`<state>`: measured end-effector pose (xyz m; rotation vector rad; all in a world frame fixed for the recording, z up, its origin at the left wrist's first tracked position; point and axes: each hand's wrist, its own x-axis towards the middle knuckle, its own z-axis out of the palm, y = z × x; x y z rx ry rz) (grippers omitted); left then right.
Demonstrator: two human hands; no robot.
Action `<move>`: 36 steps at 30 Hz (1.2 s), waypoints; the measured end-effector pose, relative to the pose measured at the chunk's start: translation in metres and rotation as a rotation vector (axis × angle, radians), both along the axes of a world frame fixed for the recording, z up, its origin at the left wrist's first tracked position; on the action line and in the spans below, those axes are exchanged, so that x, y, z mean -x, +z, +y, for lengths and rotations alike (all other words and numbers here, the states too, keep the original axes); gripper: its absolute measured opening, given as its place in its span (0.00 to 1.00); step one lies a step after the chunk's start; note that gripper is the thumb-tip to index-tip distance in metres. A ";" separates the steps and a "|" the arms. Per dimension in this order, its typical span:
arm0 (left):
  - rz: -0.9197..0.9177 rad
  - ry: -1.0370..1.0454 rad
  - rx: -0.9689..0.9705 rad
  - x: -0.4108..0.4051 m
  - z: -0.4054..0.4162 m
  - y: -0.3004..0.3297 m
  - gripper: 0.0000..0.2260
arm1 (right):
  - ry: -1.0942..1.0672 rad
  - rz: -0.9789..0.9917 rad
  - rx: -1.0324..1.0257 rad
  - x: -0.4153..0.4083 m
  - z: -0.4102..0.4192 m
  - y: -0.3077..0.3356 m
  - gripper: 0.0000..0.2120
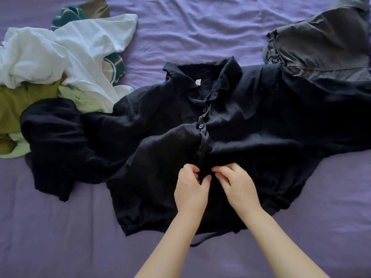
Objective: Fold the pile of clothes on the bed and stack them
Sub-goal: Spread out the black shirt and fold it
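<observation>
Hands meet at the middle of the black shirt (230, 125), right on the button strip. Left hand (190, 189) has its fingers curled in, thumb up, pinching the fabric edge; right hand (237, 185) does the same from the other side, fingertips bent onto the cloth, the two hands just beside each other, almost touching. Whether a button sits between those fingers, I cannot tell. Three buttons show above the hands along the strip. One shirt, spread front-up on the purple bed (200, 27), collar at the far end, gathered hem nearest the person, sleeves thrown out left and right and rumpled. Left sleeve lies against the pile (50, 63) at the far left: a white garment (80, 43) on top, olive cloth (14, 109) under it, pale green cloth (84, 99), a teal striped piece (112, 67), and a brown scrap at the far edge. One grey garment (321, 43) sits far right, touching the shirt's right shoulder. Two bare forearms come in from the bottom.
</observation>
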<state>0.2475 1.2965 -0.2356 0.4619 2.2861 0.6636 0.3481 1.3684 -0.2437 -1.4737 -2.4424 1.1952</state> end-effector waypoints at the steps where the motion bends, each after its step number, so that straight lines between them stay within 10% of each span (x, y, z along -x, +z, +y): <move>1: 0.030 -0.008 0.018 0.000 0.002 -0.002 0.13 | 0.030 -0.026 -0.044 0.002 -0.001 0.000 0.12; 8: 0.164 -0.086 0.099 -0.002 0.002 -0.009 0.08 | 0.111 -0.088 -0.262 0.009 -0.003 0.004 0.12; 14: -0.153 -0.031 -0.100 0.014 -0.013 0.004 0.08 | 0.152 -0.115 -0.347 0.011 -0.006 0.007 0.05; 36: -0.662 0.139 -0.376 0.011 -0.027 0.109 0.10 | -0.335 0.285 0.380 -0.010 -0.019 0.131 0.06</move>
